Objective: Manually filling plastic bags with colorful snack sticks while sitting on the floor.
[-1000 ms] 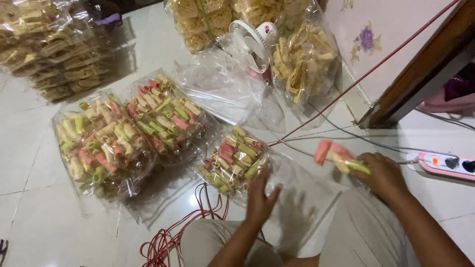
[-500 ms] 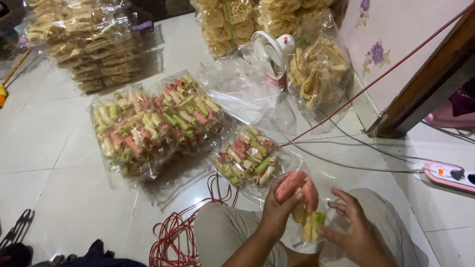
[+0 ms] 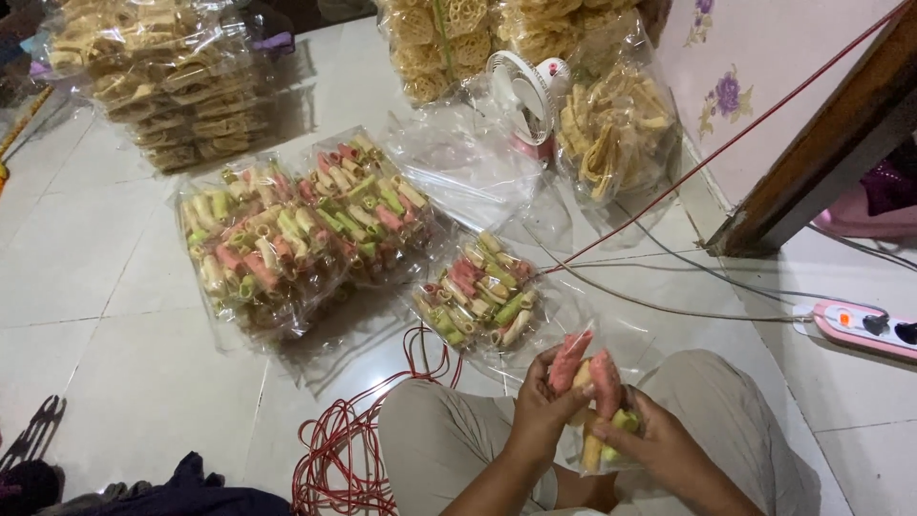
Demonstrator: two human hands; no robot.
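Before hands [image 3: 597, 425]: snack bags [image 3: 478, 301], red string [image 3: 344, 449].

front of hands: small snack pack [image 3: 480, 304] lies just ahead on the floor, blocking a straight reach
left of knees: red cord coil [image 3: 336, 457] covers the tiles; bare floor [image 3: 105, 373] beyond it is free
centre: two big snack packs [image 3: 301, 229] and loose plastic [image 3: 463, 162] fill the middle
right: taut red string [image 3: 707, 162] crosses at a slant; cables [image 3: 688, 308] and power strip [image 3: 864, 328] lie past it
far side: fan [image 3: 527, 96] and stacked bags [image 3: 162, 81] close it off
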